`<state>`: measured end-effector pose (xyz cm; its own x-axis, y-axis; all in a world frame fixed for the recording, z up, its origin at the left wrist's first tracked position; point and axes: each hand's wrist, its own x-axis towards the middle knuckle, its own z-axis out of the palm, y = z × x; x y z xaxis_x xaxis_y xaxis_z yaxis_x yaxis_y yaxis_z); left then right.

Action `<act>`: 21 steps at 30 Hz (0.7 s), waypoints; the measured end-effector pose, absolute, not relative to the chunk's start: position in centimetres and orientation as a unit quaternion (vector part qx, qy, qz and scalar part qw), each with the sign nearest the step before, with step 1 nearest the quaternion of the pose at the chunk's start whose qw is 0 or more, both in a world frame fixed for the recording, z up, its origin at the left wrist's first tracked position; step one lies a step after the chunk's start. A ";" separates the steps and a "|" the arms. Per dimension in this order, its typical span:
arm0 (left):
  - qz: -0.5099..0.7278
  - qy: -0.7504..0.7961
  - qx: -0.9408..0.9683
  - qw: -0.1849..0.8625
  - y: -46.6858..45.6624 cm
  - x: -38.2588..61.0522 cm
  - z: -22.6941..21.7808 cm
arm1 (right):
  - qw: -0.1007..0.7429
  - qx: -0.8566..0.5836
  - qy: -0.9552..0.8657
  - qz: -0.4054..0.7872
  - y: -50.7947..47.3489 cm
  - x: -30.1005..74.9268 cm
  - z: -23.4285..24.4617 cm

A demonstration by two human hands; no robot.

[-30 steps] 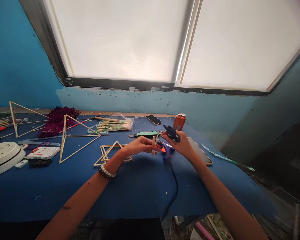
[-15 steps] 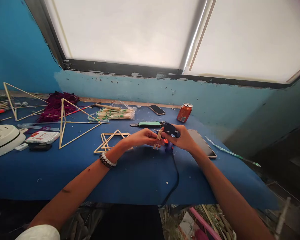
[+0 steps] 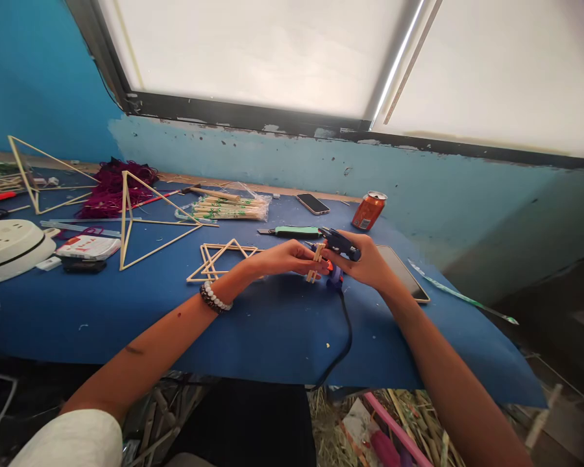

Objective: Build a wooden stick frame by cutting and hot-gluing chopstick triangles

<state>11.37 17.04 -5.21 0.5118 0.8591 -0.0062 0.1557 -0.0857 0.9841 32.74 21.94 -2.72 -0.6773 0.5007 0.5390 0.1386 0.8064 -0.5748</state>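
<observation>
My left hand (image 3: 286, 257) pinches a few short wooden sticks (image 3: 314, 264) and holds them upright above the blue table (image 3: 253, 324). My right hand (image 3: 365, 259) is wrapped round a dark blue glue gun (image 3: 339, 245), whose nozzle points at the sticks. The gun's black cord (image 3: 343, 340) runs down over the table's front edge. Flat stick triangles (image 3: 219, 256) lie just left of my left hand.
Two tall stick pyramids (image 3: 141, 220) stand at the left beside purple yarn (image 3: 114, 188). A bag of sticks (image 3: 231, 207), a green cutter (image 3: 292, 231), a phone (image 3: 313, 203), an orange can (image 3: 368, 210) and a tablet (image 3: 403, 272) lie behind and right. A white power strip (image 3: 4, 243) sits far left.
The view has dipped and shifted. Both hands have stayed together; the sticks tilted slightly and the glue gun's nozzle came closer to them.
</observation>
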 end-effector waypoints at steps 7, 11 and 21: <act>0.316 0.345 0.663 0.585 16.9 11.2 -4.9 | 0.357 -0.197 -0.886 0.224 21.9 33.3 -2.3; 0.383 0.387 0.642 0.540 16.7 10.4 -3.3 | 0.349 -0.242 -0.867 0.260 21.6 33.8 -1.6; 0.341 0.408 0.696 0.482 17.1 9.8 -4.5 | 0.257 -0.215 -0.907 0.256 21.1 33.9 -1.3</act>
